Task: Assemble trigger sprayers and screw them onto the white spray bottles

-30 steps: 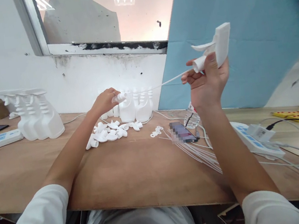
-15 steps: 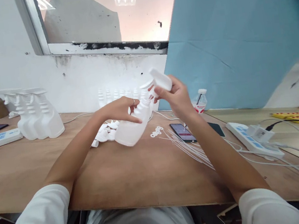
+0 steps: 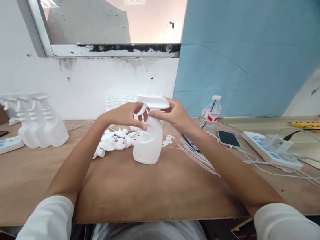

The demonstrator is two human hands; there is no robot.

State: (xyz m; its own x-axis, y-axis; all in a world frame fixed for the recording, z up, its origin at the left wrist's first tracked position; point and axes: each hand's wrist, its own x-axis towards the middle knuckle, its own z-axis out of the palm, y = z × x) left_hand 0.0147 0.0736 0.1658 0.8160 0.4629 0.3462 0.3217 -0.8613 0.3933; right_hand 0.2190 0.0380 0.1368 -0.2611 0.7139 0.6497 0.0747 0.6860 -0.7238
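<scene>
Spray head (image 3: 154,101) on bottle (image 3: 148,147), left hand (image 3: 125,117) and right hand (image 3: 174,116) in clenched grip around it; finished bottles (image 3: 39,121) at left, loose heads (image 3: 115,140) unfitted.

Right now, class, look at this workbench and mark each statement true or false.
1. The left hand and right hand both grip the top of a white spray bottle resting on the table. True.
2. The water bottle lies on its side. False: it stands upright, cap on.
3. A row of finished bottles stands at the table's far left. True.
4. The loose white tubes lie left of the spray bottle. False: they lie to its right.
</scene>
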